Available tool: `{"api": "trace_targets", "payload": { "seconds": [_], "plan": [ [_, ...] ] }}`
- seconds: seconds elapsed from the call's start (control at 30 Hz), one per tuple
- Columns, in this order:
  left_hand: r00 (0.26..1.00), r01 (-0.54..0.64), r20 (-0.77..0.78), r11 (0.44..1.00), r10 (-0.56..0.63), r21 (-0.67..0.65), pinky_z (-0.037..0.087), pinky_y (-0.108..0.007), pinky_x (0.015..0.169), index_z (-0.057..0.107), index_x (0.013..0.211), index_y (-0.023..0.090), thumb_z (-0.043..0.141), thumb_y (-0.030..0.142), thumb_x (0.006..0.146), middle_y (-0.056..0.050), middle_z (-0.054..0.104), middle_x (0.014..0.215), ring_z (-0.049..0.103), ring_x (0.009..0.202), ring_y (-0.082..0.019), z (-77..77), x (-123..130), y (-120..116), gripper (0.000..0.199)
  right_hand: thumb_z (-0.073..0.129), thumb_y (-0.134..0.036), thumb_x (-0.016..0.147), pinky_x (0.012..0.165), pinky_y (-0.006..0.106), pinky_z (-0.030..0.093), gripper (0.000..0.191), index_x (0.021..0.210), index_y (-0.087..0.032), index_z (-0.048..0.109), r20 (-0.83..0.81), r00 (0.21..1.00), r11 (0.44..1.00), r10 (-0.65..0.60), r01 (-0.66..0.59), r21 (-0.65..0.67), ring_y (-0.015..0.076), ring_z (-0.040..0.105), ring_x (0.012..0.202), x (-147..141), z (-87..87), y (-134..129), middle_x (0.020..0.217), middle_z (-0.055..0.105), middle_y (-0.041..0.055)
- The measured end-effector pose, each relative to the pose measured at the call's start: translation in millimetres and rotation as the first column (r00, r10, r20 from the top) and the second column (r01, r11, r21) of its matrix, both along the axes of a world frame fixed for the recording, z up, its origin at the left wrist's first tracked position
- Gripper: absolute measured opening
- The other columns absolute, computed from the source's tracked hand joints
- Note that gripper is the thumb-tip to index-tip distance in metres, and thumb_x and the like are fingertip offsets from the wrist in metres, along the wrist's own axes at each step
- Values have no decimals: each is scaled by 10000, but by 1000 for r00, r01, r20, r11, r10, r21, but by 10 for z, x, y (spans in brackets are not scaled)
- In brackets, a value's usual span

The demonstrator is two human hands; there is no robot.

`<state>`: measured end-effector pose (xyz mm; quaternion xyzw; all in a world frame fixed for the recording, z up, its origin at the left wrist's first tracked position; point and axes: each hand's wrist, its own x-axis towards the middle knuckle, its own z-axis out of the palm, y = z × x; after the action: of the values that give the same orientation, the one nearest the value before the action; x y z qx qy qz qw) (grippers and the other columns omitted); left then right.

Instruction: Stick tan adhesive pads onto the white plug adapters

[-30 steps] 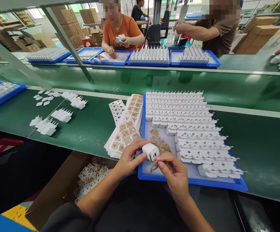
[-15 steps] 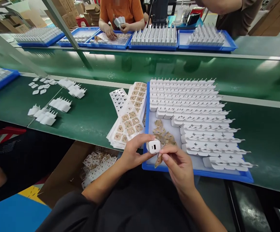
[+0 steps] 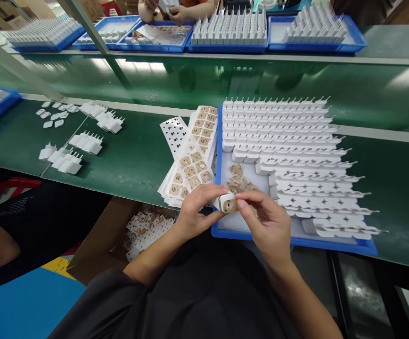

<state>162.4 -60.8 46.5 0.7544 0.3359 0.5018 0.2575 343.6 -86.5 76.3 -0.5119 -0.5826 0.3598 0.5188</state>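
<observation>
My left hand [image 3: 195,212] is closed around a small white charger [image 3: 220,203], its port face turned up toward me. A brown film piece [image 3: 230,205] lies over that face, and my right hand [image 3: 270,221] pinches its right edge between thumb and fingers. Both hands are above the near left part of a blue tray [image 3: 219,165]. Crumpled brown film pieces [image 3: 237,181] lie in the tray just beyond my fingers. Rows of white chargers [image 3: 278,129] stand in the tray, pins up. Left of it are stacked sheets of brown stickers [image 3: 193,170].
More chargers [image 3: 86,142] and small white caps [image 3: 60,115] lie on the green bench at left. Below the edge is a cardboard box [image 3: 96,235] of scrap sheets. Across the bench, a co-worker's hands [image 3: 179,14] hold white parts over blue trays [image 3: 155,48].
The brown film piece, hanging below the charger from my right fingers before, now covers the port face. My view has tilted down slightly. The co-worker's lower hand has risen from the tray.
</observation>
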Motion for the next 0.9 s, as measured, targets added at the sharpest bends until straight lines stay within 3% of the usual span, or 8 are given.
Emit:
{"api": "trace_targets", "payload": {
  "seconds": [0.9],
  "plan": [
    [997, -38, -61, 998, 41, 48, 558, -407, 1005, 619, 1286, 232, 744, 108, 849, -108, 728, 1193, 687, 1145, -239, 16, -21, -9, 472, 689, -196, 917, 760, 279, 591, 100, 996, -244, 726, 70, 996, 996, -62, 57, 69, 139, 697, 807, -115, 4, -12, 903, 743, -1]
  ]
}}
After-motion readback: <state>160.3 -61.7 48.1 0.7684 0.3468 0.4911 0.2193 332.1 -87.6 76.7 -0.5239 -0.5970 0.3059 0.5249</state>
